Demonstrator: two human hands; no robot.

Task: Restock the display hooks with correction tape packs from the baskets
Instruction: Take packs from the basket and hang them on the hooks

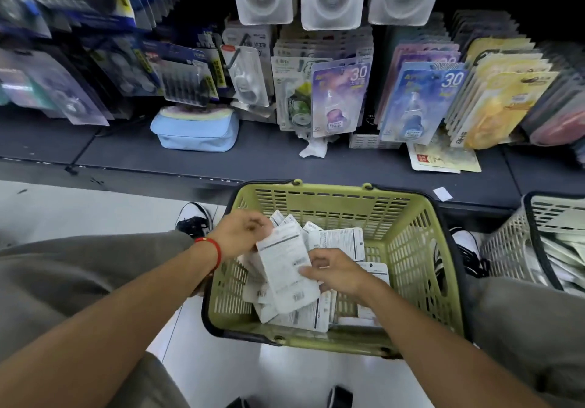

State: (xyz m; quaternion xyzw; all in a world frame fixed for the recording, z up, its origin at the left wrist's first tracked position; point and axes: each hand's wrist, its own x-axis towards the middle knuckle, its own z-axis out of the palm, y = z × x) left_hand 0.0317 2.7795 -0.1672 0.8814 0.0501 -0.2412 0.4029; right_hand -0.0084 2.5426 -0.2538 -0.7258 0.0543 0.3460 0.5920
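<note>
1. The left hand [243, 233] reaches over the green basket [408, 249], fingers pinching the far end of a white pack [286, 268].
2. The right hand [335, 271] grips the pack's right edge, thumb on top.

A: Both hands over the green basket [408, 249]?
B: Yes. Left hand [242, 233] and right hand [335, 269] grip 1 white pack [286, 268], back-side up, above loose packs [340, 241].

Floor [79, 208] – green basket [421, 268], white basket [506, 246]. Shelf [253, 157] – blue pouch [196, 135], crumpled paper [313, 149], loose pack [443, 157].
</note>
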